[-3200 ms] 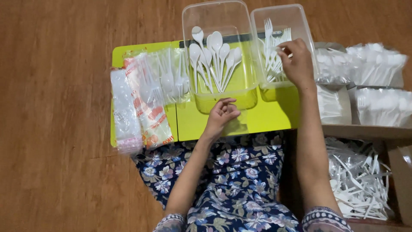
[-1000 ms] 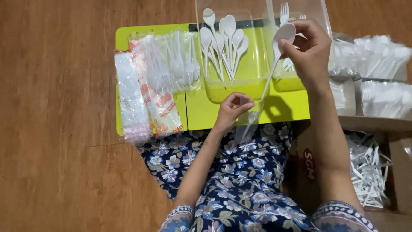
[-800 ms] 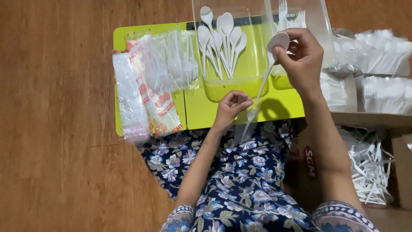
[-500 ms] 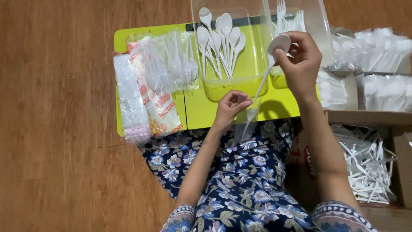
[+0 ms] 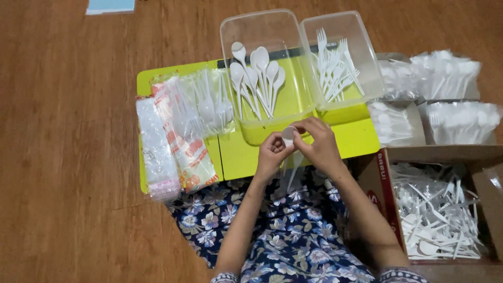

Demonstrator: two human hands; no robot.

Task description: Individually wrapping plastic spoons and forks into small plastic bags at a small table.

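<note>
Both hands meet just above the near edge of the yellow-green board (image 5: 361, 144), over the lap in a blue floral fabric (image 5: 293, 236). The left hand (image 5: 271, 154) and right hand (image 5: 317, 144) are together, fingers pinched on one white plastic spoon (image 5: 288, 135): its bowl shows between the fingertips, and its handle runs down toward the lap inside what looks like a thin clear sleeve (image 5: 293, 170). Just beyond the hands, at the board's far edge, stands a clear tub of white spoons (image 5: 257, 78); touching it on the right, a second clear tub holds white forks (image 5: 335, 68). On the left half of the board lie clear bags of packed cutlery (image 5: 201, 107), a printed packet (image 5: 191, 157) and, at the left edge, a stack of clear sleeves (image 5: 154, 149). Off the board's right edge sit bundles of wrapped cutlery (image 5: 445, 76) and, nearer, an open cardboard box (image 5: 385, 173) of loose white cutlery. The board rests on a wooden floor (image 5: 63, 157).
</note>
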